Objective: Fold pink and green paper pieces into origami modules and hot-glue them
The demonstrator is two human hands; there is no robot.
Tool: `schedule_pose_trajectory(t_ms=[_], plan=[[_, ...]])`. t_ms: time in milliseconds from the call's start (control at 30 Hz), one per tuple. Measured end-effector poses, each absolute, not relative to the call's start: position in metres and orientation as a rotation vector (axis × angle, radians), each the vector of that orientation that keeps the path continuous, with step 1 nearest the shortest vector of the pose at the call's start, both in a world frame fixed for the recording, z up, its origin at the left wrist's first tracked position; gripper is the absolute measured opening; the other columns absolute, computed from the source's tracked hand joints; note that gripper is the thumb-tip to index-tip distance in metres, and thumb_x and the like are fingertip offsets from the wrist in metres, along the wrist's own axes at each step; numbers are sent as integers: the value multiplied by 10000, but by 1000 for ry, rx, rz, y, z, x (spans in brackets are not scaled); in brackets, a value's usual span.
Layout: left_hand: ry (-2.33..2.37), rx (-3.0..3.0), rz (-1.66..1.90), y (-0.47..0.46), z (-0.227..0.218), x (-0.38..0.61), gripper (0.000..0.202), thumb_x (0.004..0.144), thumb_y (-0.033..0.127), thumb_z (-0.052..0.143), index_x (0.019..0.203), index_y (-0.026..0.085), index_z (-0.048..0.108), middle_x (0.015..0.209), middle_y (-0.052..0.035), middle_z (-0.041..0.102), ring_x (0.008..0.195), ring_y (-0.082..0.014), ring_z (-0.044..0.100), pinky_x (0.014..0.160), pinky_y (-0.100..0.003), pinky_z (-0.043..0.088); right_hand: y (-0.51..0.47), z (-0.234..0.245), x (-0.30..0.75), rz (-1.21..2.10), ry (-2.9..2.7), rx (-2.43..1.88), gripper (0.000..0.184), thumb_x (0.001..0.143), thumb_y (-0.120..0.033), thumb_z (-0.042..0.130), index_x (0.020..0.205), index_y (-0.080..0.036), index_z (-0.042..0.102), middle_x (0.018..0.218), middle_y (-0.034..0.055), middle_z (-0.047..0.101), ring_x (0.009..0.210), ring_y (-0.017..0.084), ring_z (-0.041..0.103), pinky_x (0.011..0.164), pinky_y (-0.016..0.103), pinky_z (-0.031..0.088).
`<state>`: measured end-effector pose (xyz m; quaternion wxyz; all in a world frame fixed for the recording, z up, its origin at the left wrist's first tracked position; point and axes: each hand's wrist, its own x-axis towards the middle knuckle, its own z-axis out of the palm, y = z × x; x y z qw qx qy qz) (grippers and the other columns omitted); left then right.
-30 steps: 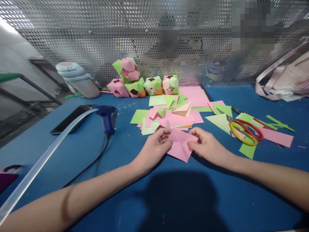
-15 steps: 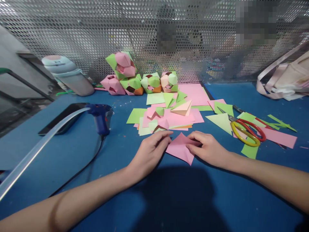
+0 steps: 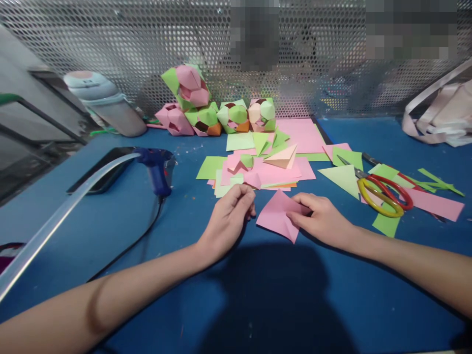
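A creased pink paper square (image 3: 276,215) lies slanted in front of me, its folds meeting near the middle. My right hand (image 3: 320,216) pinches its right corner between thumb and fingers. To the left of the square, my left hand (image 3: 230,216) rests on its side with the fingers curled in, apart from the paper; nothing shows in it. Just beyond both hands is a pile of pink, green and orange paper sheets (image 3: 275,173), with a folded peach piece (image 3: 283,156) and small folded green and pink pieces on top.
Red-and-yellow scissors (image 3: 381,196) lie on paper scraps at right. A blue glue gun (image 3: 158,172) with a long clear glue stick (image 3: 73,201) and a cable stands at left, near a dark phone-like slab (image 3: 106,172). Several folded paper balls (image 3: 202,118) and a bottle (image 3: 106,105) stand along the perforated metal panel.
My left hand has drawn back from the pink square and curled its fingers. My right hand keeps its pinch on the corner. The view has tilted slightly down.
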<state>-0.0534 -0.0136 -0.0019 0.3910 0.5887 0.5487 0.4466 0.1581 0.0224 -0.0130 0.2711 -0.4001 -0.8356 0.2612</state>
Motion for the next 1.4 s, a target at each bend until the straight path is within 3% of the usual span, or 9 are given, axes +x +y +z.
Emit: schedule_pose_trajectory(t_ms=[167, 333, 533, 633, 967, 1100, 1267, 1400], plan=[[1439, 1540, 1139, -14, 0, -55, 322, 926, 220, 354, 608, 200, 394, 536, 44, 450, 536, -104, 459, 587, -260, 371, 22, -11, 158, 712, -2238, -1080, 57, 778, -130, 609, 782, -175, 573, 650, -55, 500, 579, 85, 423, 611, 226, 336], [1553, 1686, 1023, -18, 6, -52, 347, 877, 232, 442, 533, 191, 423, 529, 28, 467, 529, -105, 443, 545, -253, 350, 22, -11, 158, 744, -2211, -1081, 57, 772, -121, 599, 769, -171, 573, 633, -60, 498, 566, 78, 428, 599, 217, 340], [1534, 1698, 1067, -15, 2, -52, 104, 831, 273, 555, 794, 187, 601, 717, 8, 594, 621, -114, 518, 580, -222, 407, 21, -10, 160, 754, -2197, -1086, 75, 781, -136, 581, 729, -175, 544, 633, -54, 491, 577, 85, 425, 593, 220, 333], [1521, 1654, 1018, -15, 0, -52, 126, 837, 306, 566, 874, 192, 606, 684, 14, 592, 600, -117, 531, 568, -222, 413, 21, -8, 164, 806, -2192, -1102, 80, 792, -151, 560, 722, -178, 533, 630, -52, 479, 568, 88, 414, 571, 220, 326], [1363, 1631, 828, 4, 10, -40, 319, 921, 402, 405, 795, 178, 594, 685, -7, 580, 627, -129, 545, 606, -251, 429, 36, -2, 189, 893, -2122, -1212, 49, 806, -203, 563, 764, -185, 546, 644, -60, 470, 558, 86, 389, 528, 213, 310], [1337, 1624, 891, 14, 11, -25, 221, 886, 376, 489, 967, 183, 561, 753, 2, 577, 668, -129, 537, 628, -252, 433, 35, -3, 190, 905, -2113, -1195, 15, 800, -178, 558, 787, -180, 564, 661, -56, 490, 563, 85, 393, 533, 213, 317], [1274, 1546, 962, 18, 5, -19, 286, 855, 316, 546, 1103, 172, 541, 973, -48, 623, 694, -110, 553, 666, -254, 466, 35, -7, 190, 886, -2086, -1198, 50, 802, -193, 565, 757, -179, 549, 651, -53, 476, 567, 85, 402, 536, 210, 328], [1247, 1416, 1068, 20, 0, -24, 215, 881, 307, 502, 994, 151, 599, 816, -28, 641, 622, -105, 572, 653, -266, 486, 36, -9, 191, 884, -2069, -1213, 41, 803, -213, 575, 781, -183, 560, 662, -53, 487, 575, 85, 408, 538, 207, 335]])
